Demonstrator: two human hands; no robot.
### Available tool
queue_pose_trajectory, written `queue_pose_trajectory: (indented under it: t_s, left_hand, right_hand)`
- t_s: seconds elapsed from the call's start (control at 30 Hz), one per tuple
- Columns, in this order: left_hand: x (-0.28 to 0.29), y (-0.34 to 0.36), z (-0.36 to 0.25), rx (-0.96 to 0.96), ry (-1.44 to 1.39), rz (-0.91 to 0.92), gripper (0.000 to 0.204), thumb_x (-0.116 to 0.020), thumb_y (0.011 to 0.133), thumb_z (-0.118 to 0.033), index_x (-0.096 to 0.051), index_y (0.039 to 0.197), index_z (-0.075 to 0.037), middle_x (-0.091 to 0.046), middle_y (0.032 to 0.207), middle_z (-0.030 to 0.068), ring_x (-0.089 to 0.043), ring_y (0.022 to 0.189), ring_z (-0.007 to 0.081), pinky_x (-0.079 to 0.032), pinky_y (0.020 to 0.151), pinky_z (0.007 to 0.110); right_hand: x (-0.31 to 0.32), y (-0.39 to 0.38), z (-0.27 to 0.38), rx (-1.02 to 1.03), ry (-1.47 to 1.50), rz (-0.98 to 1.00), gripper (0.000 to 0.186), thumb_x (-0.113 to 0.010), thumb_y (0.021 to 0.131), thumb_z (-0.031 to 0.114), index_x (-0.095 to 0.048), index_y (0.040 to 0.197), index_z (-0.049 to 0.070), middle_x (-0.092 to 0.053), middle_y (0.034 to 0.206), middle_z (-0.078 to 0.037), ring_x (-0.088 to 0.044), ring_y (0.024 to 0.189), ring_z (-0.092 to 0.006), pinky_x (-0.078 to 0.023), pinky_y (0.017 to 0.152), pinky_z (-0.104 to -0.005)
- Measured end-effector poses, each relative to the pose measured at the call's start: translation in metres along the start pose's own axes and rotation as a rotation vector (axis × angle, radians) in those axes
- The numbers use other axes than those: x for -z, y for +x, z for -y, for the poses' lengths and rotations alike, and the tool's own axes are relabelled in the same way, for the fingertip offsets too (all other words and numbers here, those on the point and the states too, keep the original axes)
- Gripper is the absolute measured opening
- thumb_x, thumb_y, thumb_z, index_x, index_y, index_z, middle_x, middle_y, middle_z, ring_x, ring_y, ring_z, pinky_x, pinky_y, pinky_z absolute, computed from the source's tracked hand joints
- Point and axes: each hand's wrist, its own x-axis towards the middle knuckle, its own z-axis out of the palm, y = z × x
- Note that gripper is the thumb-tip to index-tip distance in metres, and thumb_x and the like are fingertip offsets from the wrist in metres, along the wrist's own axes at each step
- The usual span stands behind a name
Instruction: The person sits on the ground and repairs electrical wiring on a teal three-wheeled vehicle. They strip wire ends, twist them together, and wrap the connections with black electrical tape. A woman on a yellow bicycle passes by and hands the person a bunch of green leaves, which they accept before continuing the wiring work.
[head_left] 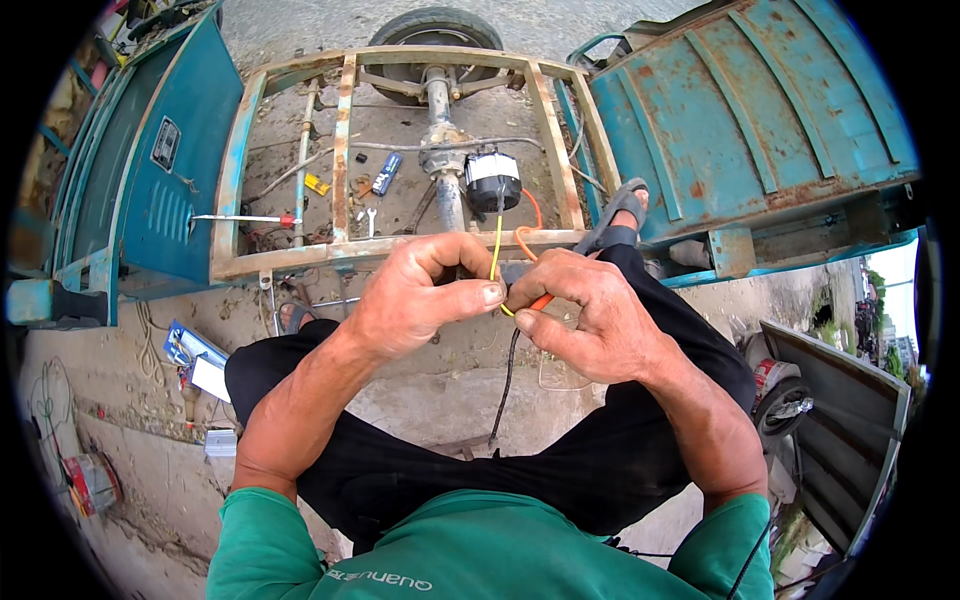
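Note:
My left hand point(425, 300) pinches the yellow wire point(498, 240) between thumb and forefinger in front of the frame. My right hand point(595, 310) is closed on the orange wire point(530, 210) beside it, with the yellow wire at its fingertips. Both wires run up to a black, silver-banded cylindrical unit point(494, 185) next to the grey axle point(450, 210). A black cord point(508, 380) hangs down from between my hands. The exact join at my fingertips is partly hidden.
A rusty metal frame point(345, 145) holds a wheel point(435, 30) behind. Teal body panels point(740, 120) flank it. A screwdriver point(250, 219), blue can point(388, 172) and wrench point(371, 222) lie about the frame. A tilted metal sheet point(840, 440) stands at the right.

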Motion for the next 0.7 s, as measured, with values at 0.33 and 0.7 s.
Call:
queue_pose_trajectory:
  t_s: [0.33, 0.7]
  left_hand:
    - [-0.003, 0.002, 0.003, -0.049, -0.132, -0.075, 0.011, -0.073, 0.092, -0.013, -0.067, 0.093, -0.003, -0.059, 0.08, -0.005, -0.048, 0.071, 0.0031, -0.038, 0.062, 0.022]
    - [-0.012, 0.004, -0.008, -0.132, 0.179, -0.09, 0.014, -0.074, 0.091, -0.013, -0.066, 0.089, -0.001, -0.062, 0.082, -0.0025, -0.053, 0.076, 0.0055, -0.044, 0.067, 0.025]
  right_hand:
    - [0.0, 0.0, 0.002, 0.036, -0.068, -0.207, 0.013, -0.072, 0.075, 0.003, -0.067, 0.087, 0.002, -0.065, 0.085, -0.01, -0.065, 0.083, -0.0284, -0.052, 0.078, -0.04]
    - [0.0, 0.0, 0.01, 0.075, -0.457, -0.339, 0.02, -0.077, 0.084, 0.017, -0.066, 0.084, 0.0, -0.063, 0.102, -0.015, -0.063, 0.094, -0.0353, -0.048, 0.09, -0.0449]
